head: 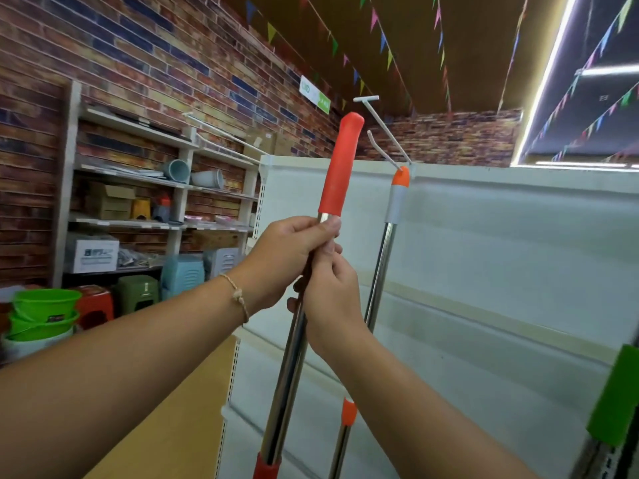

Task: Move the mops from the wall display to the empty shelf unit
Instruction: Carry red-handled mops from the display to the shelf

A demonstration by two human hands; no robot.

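- Open room is seen above the top edge of the white shelf unit (501,254), up to the brown ceiling with its lines of small coloured flags (375,19).
- A white hook (383,131) stands out from that top edge toward the camera. Its free end is just to the right of the top of the held mop (340,167), and the two are apart.
- A second mop (380,264) is hung by its orange tip at the root of the hook, with a narrow gap between the two poles.
- Lower, the orange collar of a third pole (348,411) is seen between the right forearm and the held pole.
- The held mop is in front of the shelf unit, nearly upright, with its top leaned a little to the right.
- The left hand (287,250) is wrapped round the metal pole directly below the red grip. A thin cord bracelet (238,299) is worn on its wrist.
- The right hand (328,292) is closed round the same pole just under the left hand, touching it.
- The held pole is round shiny steel, with a matt red grip rounded at the top.
- The shelf unit panel is smooth and pale, with slotted uprights at its left edge.
- At the left, by the brick wall (155,46), wall shelves (138,183) with boxes and pots are seen, and lower down plastic stools (138,292) and stacked green buckets (45,312).
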